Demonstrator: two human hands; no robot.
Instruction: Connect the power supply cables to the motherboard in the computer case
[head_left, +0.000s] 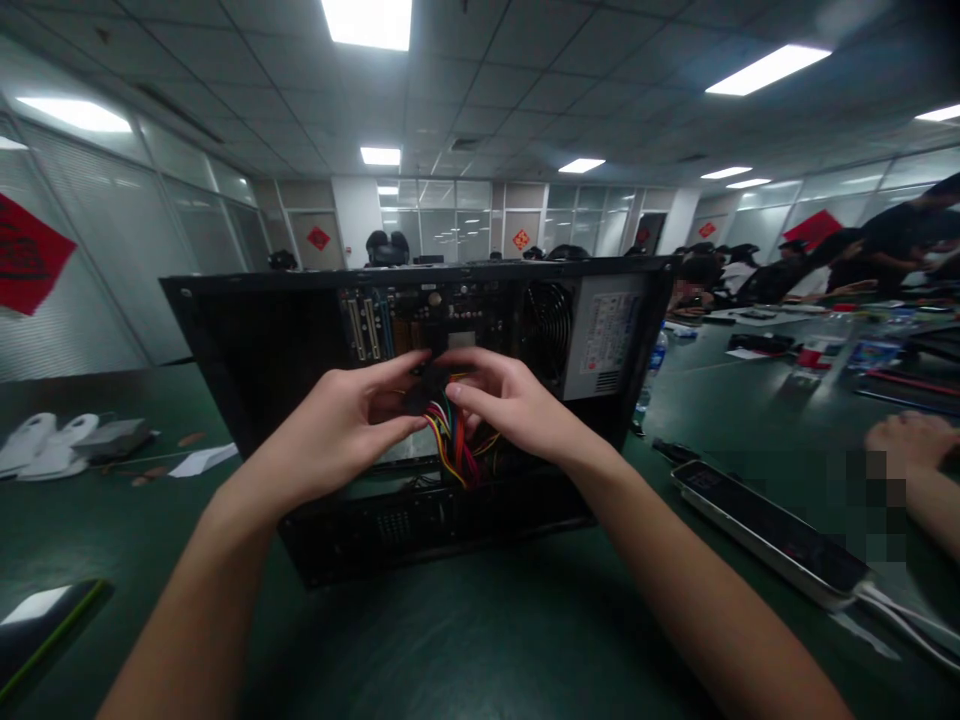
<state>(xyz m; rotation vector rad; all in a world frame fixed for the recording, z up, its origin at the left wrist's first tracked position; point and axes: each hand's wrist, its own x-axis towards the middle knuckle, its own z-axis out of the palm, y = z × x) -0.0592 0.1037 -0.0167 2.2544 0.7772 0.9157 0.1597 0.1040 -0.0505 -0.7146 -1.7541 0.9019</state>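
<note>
Both hands are meeting in the middle of the open computer case, which is sitting on the green counter. The left hand is pinching a small black plug between thumb and fingers, so its grip is closed on the plug. The right hand is coming in from the right, and its fingers are closing on the same plug and on the bundle of colored wires hanging down from it. The plug is being held up in the air inside the case, in front of the green board at the far side, just left of the round fan. Here is what could be going wrong. The wires are looking tight and twisted, so a hard pull might be bending them or tugging one out of the plug. The two hands are squeezing from both sides, so the little plug might be slipping and dropping down into the dark bottom of the case. Fingers are working close to the metal edge of the case, which could be scratching them. A long power strip is lying on the counter to the right, near another person's hand, and an elbow swinging out could be bumping it.
</note>
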